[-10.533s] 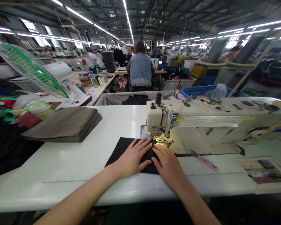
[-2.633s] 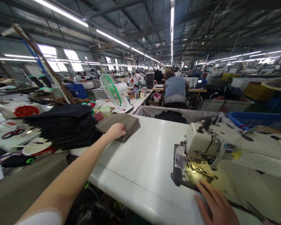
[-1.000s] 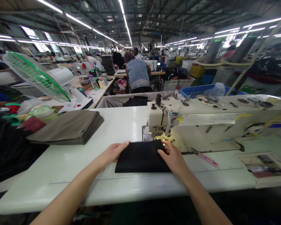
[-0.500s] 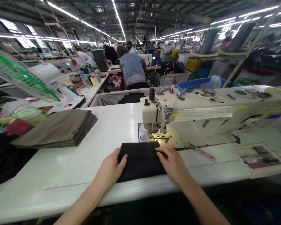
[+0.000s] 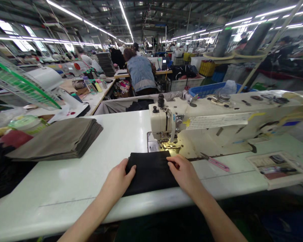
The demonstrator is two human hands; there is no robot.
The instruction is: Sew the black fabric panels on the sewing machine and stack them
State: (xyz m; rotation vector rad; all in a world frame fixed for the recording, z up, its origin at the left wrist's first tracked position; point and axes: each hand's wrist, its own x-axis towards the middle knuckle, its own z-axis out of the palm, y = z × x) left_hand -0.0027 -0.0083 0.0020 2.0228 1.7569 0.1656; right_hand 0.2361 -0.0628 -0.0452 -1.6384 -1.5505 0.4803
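Your left hand [image 5: 120, 179] and right hand [image 5: 185, 173] pinch opposite edges of a folded black cloth [image 5: 151, 174] on the bench [image 5: 116, 134], just in front of the sewing machine [image 5: 217, 104], apparently keeping it flat and square. Pink-handled snips [image 5: 218, 164] lie beside the machine's base, likely for easy reach. The machine's paper strip [image 5: 218, 121] bears unreadable writing.

White smooth-topped sewing table [image 5: 116, 134] | stack of grey-brown fabric pieces [image 5: 55, 139] | cream metal sewing machine [image 5: 212, 117] | pink-handled metal snips [image 5: 215, 163]
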